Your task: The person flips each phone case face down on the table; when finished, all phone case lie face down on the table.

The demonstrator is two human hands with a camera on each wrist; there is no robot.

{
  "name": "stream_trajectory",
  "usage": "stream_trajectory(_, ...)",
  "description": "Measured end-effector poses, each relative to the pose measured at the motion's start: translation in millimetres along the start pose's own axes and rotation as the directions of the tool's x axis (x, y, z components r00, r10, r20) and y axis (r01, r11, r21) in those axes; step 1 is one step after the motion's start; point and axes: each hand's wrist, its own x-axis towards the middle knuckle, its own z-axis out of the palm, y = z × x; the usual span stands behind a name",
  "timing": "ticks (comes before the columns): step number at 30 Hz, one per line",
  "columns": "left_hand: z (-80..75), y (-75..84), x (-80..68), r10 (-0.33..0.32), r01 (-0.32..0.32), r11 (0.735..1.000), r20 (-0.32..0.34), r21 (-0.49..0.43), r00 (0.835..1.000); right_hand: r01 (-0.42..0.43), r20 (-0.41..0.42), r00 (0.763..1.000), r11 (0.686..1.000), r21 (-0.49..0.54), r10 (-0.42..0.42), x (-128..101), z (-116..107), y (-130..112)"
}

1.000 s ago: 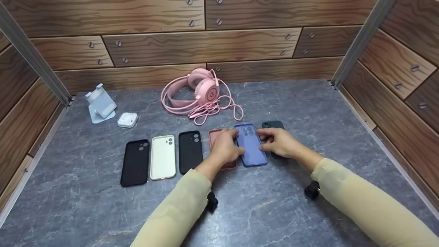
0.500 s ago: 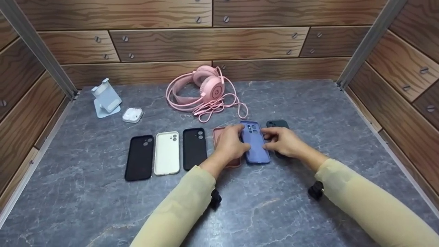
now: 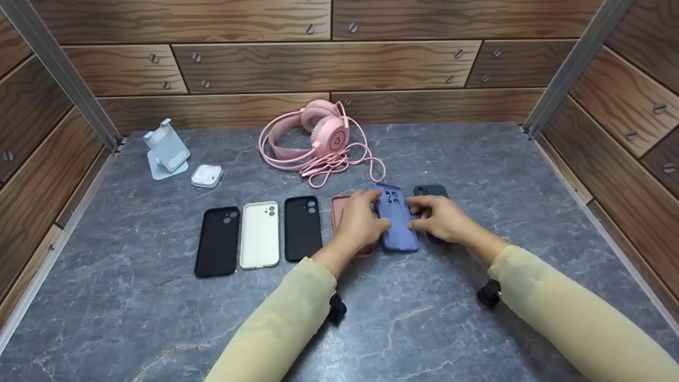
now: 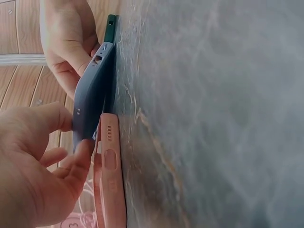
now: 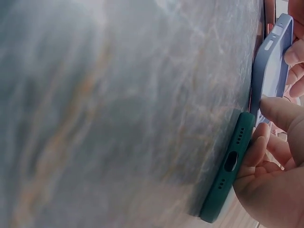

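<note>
A purple-blue phone case (image 3: 398,228) lies tilted between both hands, its left long edge raised off the table in the left wrist view. My left hand (image 3: 360,220) pinches that raised edge between thumb and fingers. On the opposite edge, my right hand (image 3: 443,220) holds the case with thumb and curled fingers. Under the left hand sits a pink phone case (image 4: 114,190), mostly hidden in the head view. A dark green phone case (image 5: 225,175) lies flat beneath the right hand, partly covered by it.
Left of the hands, a black case (image 3: 303,231), a white case (image 3: 260,236) and another black case (image 3: 217,244) lie in a row. Behind are pink headphones (image 3: 326,132) with coiled cable, boxed white earphones (image 3: 207,175) and a light-blue phone stand (image 3: 168,148). Wood-patterned walls enclose the table.
The purple-blue case has gone from lying nearly flat to tilted, its left edge lifted by the left hand. Both hands stay at its edges. The head view has shifted slightly.
</note>
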Motion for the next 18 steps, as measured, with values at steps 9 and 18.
stream_trajectory(9, -0.4, -2.7, 0.6, -0.082, 0.088, 0.941, 0.033, -0.326, 0.996, -0.022, -0.004, 1.000, 1.000, 0.002, 0.022, -0.5, 0.4, -1.2)
stream_trajectory(18, 0.6, -4.9, 0.9, -0.149, 0.187, 0.813, 0.114, -0.551, 0.982, -0.035, -0.002, 0.999, 0.999, -0.001, 0.035, -2.1, 0.9, -2.5)
